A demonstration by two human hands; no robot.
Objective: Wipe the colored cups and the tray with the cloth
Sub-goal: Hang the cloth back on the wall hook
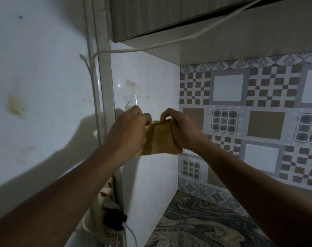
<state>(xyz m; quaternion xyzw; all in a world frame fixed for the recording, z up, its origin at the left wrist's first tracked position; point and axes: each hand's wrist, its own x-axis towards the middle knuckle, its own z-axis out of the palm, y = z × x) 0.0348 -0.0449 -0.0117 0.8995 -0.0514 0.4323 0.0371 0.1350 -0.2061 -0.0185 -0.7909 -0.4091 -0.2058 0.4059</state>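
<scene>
The left hand [132,125] and right hand [180,125] each pinch the top edge of the yellow-brown cloth [159,139] with curled fingers. It hangs folded between them, in the air above the back left corner of the marbled countertop [196,220]. The left knuckles sit just beside a clear stick-on hook [131,102] on the white wall. A tug there could probably peel the hook loose. If either pinch slips, the cloth may drop toward the black plug [115,220] and its cables by the countertop's left edge. Cups and tray are out of view.
</scene>
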